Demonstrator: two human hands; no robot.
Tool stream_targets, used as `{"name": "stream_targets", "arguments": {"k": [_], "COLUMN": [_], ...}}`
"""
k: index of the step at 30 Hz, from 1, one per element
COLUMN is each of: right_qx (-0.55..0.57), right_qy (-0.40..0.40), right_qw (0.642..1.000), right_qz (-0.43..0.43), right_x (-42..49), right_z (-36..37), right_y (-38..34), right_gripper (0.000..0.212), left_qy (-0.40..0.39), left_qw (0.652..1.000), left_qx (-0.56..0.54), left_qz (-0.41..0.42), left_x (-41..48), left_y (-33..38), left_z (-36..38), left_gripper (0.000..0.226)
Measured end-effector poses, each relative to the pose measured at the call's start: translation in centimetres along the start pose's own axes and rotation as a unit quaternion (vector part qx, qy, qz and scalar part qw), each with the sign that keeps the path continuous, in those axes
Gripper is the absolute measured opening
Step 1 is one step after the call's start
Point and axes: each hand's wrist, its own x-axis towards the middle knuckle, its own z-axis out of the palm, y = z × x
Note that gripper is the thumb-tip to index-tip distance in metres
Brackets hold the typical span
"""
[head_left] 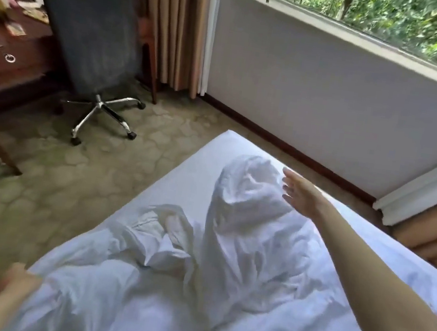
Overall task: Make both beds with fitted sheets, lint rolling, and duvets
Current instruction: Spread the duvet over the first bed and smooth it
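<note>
white duvet (243, 239), rumpled on bed (183, 168)

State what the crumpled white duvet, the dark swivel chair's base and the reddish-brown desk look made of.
Crumpled white duvet: likely matte woven cotton, soft creases. Dark swivel chair's base: apparently polished metal, bright reflections. Reddish-brown desk: seemingly varnished wood, faint sheen.

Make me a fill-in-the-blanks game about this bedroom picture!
1. The left hand grips the edge of the crumpled ____ duvet.
2. The right hand reaches forward with straight fingers, holding ____.
3. The grey chair by the desk has little ____ under it for rolling.

Missing words: white; nothing; wheels.
</note>
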Motion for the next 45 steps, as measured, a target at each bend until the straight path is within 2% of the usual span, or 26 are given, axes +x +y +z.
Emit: {"name": "stream_targets", "arguments": {"k": [1,2,4,5,7,10,13,16,19,21,24,25,27,29,31,32,33,35,36,37,39,41,43,45], "right_qx": [-0.040,-0.050,-0.039,-0.031,-0.006,0.035,0.030,0.059,0.053,0.007,-0.052,-0.086,-0.082,-0.054,-0.057,-0.052,-0.031,-0.001,0.007,0.043,0.150,0.186,0.183,0.142], "right_qy": [0.007,0.006,0.021,0.025,0.051,0.114,0.156,0.207,0.262,0.264,0.221,0.185,0.131,0.100,0.089,0.121,0.180,0.344,0.391,0.404,0.350,0.272,0.199,0.180], "right_qw": [0.999,0.998,0.995,0.994,0.989,0.975,0.955,0.932,0.909,0.906,0.910,0.916,0.924,0.912,0.882,0.874,0.868,0.860,0.861,0.872,0.905,0.933,0.955,0.970], "right_qz": [0.024,0.044,0.084,0.104,0.138,0.189,0.250,0.290,0.318,0.332,0.346,0.345,0.350,0.394,0.459,0.467,0.462,0.377,0.326,0.273,0.189,0.144,0.121,0.086], "right_x": [-0.8,-1.8,-4.8,-6.5,-10.8,-17.6,-24.5,-31.1,-36.7,-40.3,-44.9,-46.1,-48.4,-50.2,-52.6,-54.1,-55.4,-56.7,-56.5,-55.9,-53.0,-48.9,-45.4,-44.6], "right_z": [-0.7,-1.6,-3.5,-4.5,-6.2,-9.0,-12.7,-16.8,-20.4,-22.7,-26.2,-27.3,-29.5,-32.0,-34.7,-36.2,-38.0,-42.2,-44.5,-46.2,-48.4,-48.6,-46.5,-42.9], "right_y": [2.0,4.1,8.5,10.7,15.0,21.7,28.1,33.7,38.6,41.6,46.1,47.7,50.3,53.4,55.9,57.0,57.6,58.6,58.3,57.1,54.5,52.1,51.1,50.2], "right_gripper": [0.041,0.035,0.022,0.017,0.010,0.012,0.014,0.016,0.013,0.019,0.019,0.019,0.013,0.014,0.016,0.015,0.015,0.028,0.038,0.044,0.053,0.075,0.105,0.106], "left_qy": [0.080,0.030,-0.026,-0.056,-0.124,-0.230,-0.295,-0.313,-0.335,-0.368,-0.414,-0.428,-0.444,-0.444,-0.461,-0.470,-0.473,-0.471,-0.461,-0.447,-0.392,-0.329,-0.292,-0.272], "left_qw": [0.984,0.986,0.970,0.967,0.956,0.922,0.884,0.862,0.837,0.820,0.822,0.829,0.851,0.862,0.850,0.842,0.839,0.849,0.861,0.873,0.898,0.910,0.912,0.907], "left_qx": [0.161,0.163,0.240,0.243,0.246,0.265,0.285,0.318,0.341,0.362,0.346,0.325,0.266,0.245,0.255,0.265,0.269,0.235,0.210,0.183,0.148,0.127,0.111,0.097], "left_qz": [0.018,-0.036,0.001,0.058,0.098,0.164,0.225,0.239,0.267,0.249,0.183,0.155,0.086,0.023,-0.025,-0.030,-0.021,0.029,0.054,0.072,0.135,0.216,0.265,0.307], "left_x": [-3.3,-0.8,-4.5,-6.0,-9.7,-17.7,-23.9,-29.3,-33.9,-37.2,-42.9,-44.8,-48.8,-53.2,-57.6,-59.6,-61.4,-64.6,-65.7,-66.8,-68.2,-69.2,-70.3,-71.3], "left_y": [-1.3,-2.0,-3.1,-3.9,-3.3,-2.7,-3.3,-4.4,-6.3,-8.1,-11.0,-12.5,-15.2,-17.7,-18.9,-19.0,-19.1,-18.5,-17.9,-16.8,-14.0,-10.5,-7.2,-4.2], "left_z": [11.4,8.0,12.9,15.0,18.2,23.7,27.7,31.1,34.3,36.5,39.8,41.3,44.2,47.6,50.6,51.9,53.1,55.3,56.2,56.8,57.7,57.8,57.3,56.1], "left_gripper": [0.075,0.074,0.062,0.056,0.045,0.036,0.017,0.035,0.036,0.030,0.011,0.030,0.062,0.080,0.069,0.057,0.049,0.037,0.033,0.031,0.031,0.024,0.022,0.031]}}
